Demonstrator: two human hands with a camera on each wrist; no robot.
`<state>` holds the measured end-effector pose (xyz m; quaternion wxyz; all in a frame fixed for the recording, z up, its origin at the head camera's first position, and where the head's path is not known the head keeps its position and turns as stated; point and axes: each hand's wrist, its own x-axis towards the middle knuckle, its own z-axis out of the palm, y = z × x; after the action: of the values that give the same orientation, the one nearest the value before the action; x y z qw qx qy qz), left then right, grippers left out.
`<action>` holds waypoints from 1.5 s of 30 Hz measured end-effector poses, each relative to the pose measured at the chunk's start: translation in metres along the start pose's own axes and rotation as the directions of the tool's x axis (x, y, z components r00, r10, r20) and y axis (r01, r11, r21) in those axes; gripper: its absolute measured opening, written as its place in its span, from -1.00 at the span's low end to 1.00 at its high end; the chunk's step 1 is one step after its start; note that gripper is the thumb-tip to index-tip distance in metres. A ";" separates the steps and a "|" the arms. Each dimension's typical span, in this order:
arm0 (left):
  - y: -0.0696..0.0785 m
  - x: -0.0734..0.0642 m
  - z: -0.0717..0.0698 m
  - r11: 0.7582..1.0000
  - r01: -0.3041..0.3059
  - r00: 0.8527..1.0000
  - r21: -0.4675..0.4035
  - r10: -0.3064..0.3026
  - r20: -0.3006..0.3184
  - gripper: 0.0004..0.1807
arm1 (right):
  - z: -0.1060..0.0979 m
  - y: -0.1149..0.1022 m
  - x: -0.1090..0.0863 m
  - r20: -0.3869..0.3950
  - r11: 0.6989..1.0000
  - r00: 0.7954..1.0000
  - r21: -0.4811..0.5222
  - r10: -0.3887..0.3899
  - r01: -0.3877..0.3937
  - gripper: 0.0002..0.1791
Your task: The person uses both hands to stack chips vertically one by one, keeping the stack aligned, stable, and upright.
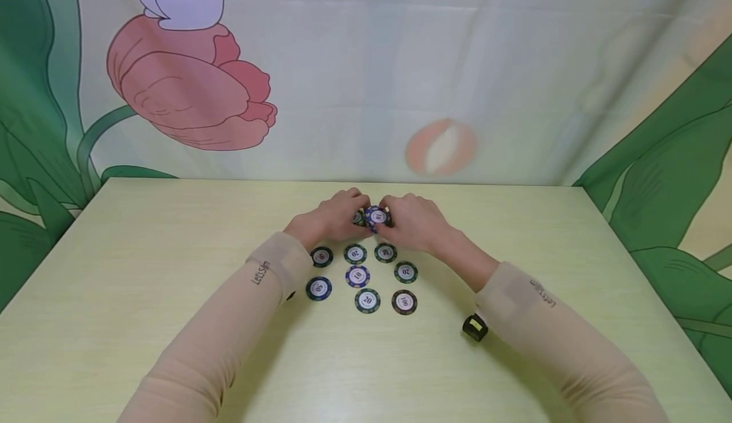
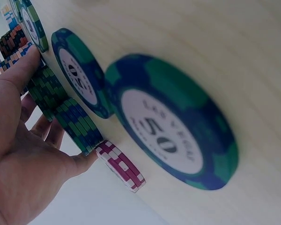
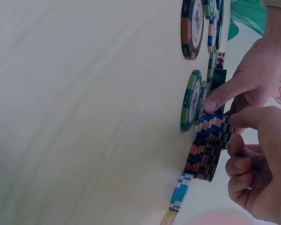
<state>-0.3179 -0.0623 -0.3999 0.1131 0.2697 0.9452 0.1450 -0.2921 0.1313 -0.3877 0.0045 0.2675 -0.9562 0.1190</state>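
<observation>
Evidently busy with chip stacks, lined up toward the far middle of the table. Read them left to right as maroon stack, blue-green stack, green stack, blue stack, black stack, light-blue stack. Note left hand clasped along the blue-green and green part, thumb near, fingers far; right hand bent round the blue stack from the right, lower fingers curled. Nearly touching each other. Cannot judge the force of either squeeze.

Expect little weight in single chips, more heft in a full stack; probably hard and stiff, safe to press without denting. Treat the smooth-looking faces as likely slippery. Regard each stack, then, as a loose column rather than a block, liable to shear midway or topple at a sideways nudge. Take hold low around the rims, thumb near and fingertips far, spread over the full height; avoid pinching only the top. Shift slowly, base flat, bracing against neighbours.

For loose chips, lying flat nearer than the stacks, including 50 chip at left and 100 chip at right, pinch across opposite edges. Probably too thin for easy lifting; tip up one rim first.
</observation>
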 end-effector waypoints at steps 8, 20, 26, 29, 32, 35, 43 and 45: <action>-0.001 0.000 0.000 1.000 -0.003 1.000 -0.007 0.003 0.002 -0.51 | 0.000 0.004 -0.006 -0.035 0.999 0.998 0.017 -0.047 0.048 -0.71; 0.000 0.000 -0.002 1.000 -0.003 1.000 -0.004 0.003 0.011 -0.48 | 0.003 0.007 -0.006 -0.058 0.999 0.997 0.009 -0.046 0.047 -0.81; -0.001 0.001 -0.001 1.000 -0.006 1.000 -0.006 0.007 0.011 -0.48 | 0.002 0.007 -0.004 -0.059 0.999 0.997 0.004 -0.047 0.048 -0.81; -0.002 0.001 0.000 1.000 -0.008 1.000 -0.007 0.008 0.010 -0.48 | 0.002 0.007 -0.004 -0.053 0.999 0.998 0.004 -0.040 0.040 -0.82; -0.002 0.000 0.000 1.000 -0.006 1.000 -0.007 0.006 0.010 -0.48 | 0.002 0.006 -0.003 -0.054 0.999 0.998 0.003 -0.038 0.038 -0.82; -0.001 0.000 0.000 1.000 -0.003 1.000 -0.005 0.003 0.011 -0.47 | 0.002 0.006 -0.003 -0.061 0.999 0.997 0.000 -0.037 0.037 -0.82; 0.000 -0.001 -0.001 1.000 -0.004 1.000 -0.003 0.004 0.014 -0.45 | 0.002 0.005 -0.001 -0.068 1.000 0.997 -0.005 -0.026 0.025 -0.82; 0.000 -0.001 -0.001 1.000 -0.005 1.000 -0.001 0.005 0.013 -0.45 | 0.003 0.005 -0.001 -0.070 1.000 0.997 -0.004 -0.023 0.023 -0.82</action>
<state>-0.3175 -0.0629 -0.3994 0.1191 0.2730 0.9437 0.1441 -0.2934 0.1356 -0.3914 0.0399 0.2740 -0.9525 0.1265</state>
